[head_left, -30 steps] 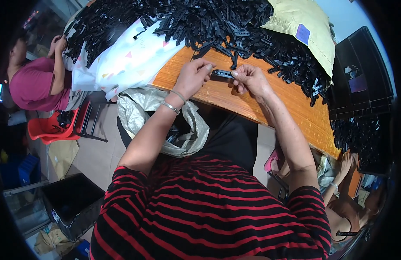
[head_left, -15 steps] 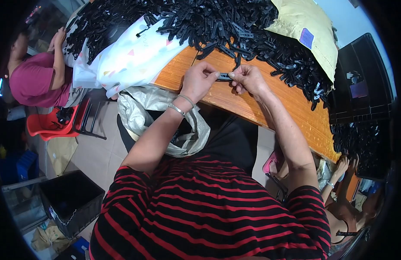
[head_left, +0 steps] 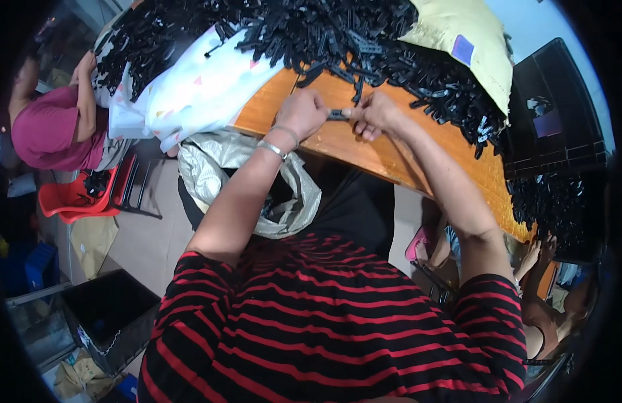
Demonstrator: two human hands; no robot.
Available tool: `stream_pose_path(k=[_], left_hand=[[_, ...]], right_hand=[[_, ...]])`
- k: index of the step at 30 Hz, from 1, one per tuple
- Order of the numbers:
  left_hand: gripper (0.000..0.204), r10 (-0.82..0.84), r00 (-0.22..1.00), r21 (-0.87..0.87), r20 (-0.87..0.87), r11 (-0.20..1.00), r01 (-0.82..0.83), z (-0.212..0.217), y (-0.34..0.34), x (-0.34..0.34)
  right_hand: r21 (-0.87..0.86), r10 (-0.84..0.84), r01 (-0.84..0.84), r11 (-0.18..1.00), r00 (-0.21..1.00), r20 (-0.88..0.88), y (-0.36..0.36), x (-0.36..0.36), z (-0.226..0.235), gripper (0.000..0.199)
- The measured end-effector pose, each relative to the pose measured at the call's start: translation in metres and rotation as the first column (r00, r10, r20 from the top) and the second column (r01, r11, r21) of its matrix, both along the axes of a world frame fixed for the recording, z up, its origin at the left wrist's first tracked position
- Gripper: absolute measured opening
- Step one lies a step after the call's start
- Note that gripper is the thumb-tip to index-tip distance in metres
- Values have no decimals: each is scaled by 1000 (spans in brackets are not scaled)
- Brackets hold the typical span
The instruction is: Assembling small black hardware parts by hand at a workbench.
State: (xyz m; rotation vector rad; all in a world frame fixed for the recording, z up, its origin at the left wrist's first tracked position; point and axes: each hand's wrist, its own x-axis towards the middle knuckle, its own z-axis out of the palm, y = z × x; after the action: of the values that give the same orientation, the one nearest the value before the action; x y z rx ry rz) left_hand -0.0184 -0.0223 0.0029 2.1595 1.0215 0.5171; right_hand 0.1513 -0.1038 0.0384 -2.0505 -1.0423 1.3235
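Over the near edge of the wooden table (head_left: pixel 365 158), my two hands hold a slim black plastic piece (head_left: pixel 336 115) between them. My left hand (head_left: pixel 300 114), with a bangle at its wrist, is closed on the piece's left end. At the other end, the thumb and fingers of my right hand (head_left: pixel 378 114) pinch it. Finer detail of the piece is too small to make out. Just beyond my hands spreads a big heap of similar black plastic pieces (head_left: pixel 311 33), a few lying loose close to my fingers.
White patterned sheeting (head_left: pixel 190 87) drapes over the table at left, above an open woven sack (head_left: pixel 304 191) by my lap. A pale paper sack (head_left: pixel 459 27) lies on the heap. Left are a person in maroon (head_left: pixel 49 138), a red chair (head_left: pixel 76 198) and a black crate (head_left: pixel 109 316); another person's hands (head_left: pixel 536 252) work at right.
Both hands still hold the black piece between them. My left fingers have curled in further, and the right hand has turned slightly. The whole view has shifted a little.
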Motion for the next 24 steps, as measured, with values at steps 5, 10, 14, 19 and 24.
stream_pose_path(k=[5, 10, 14, 19, 24], left_hand=[[16, -166, 983, 123, -79, 977, 175, 12, -26, -57], [14, -139, 988, 51, -73, 988, 143, 32, -29, -108], [23, -79, 989, 173, 126, 983, 56, 29, -30, -59], [50, -68, 992, 492, 106, 870, 7, 15, -23, 21], [57, 14, 999, 529, -39, 849, 8, -5, -8, 58]], right_hand=[[65, 78, -74, 995, 996, -50, -51, -18, 2, 32], [280, -84, -26, 960, 925, 372, -82, 40, -1, 23], [468, -405, -155, 870, 314, 858, -100, 96, 0, 15], [282, -296, 92, 955, 216, 931, -105, 117, -6, 53], [225, -231, 52, 973, 281, 932, -84, 107, -13, 59]])
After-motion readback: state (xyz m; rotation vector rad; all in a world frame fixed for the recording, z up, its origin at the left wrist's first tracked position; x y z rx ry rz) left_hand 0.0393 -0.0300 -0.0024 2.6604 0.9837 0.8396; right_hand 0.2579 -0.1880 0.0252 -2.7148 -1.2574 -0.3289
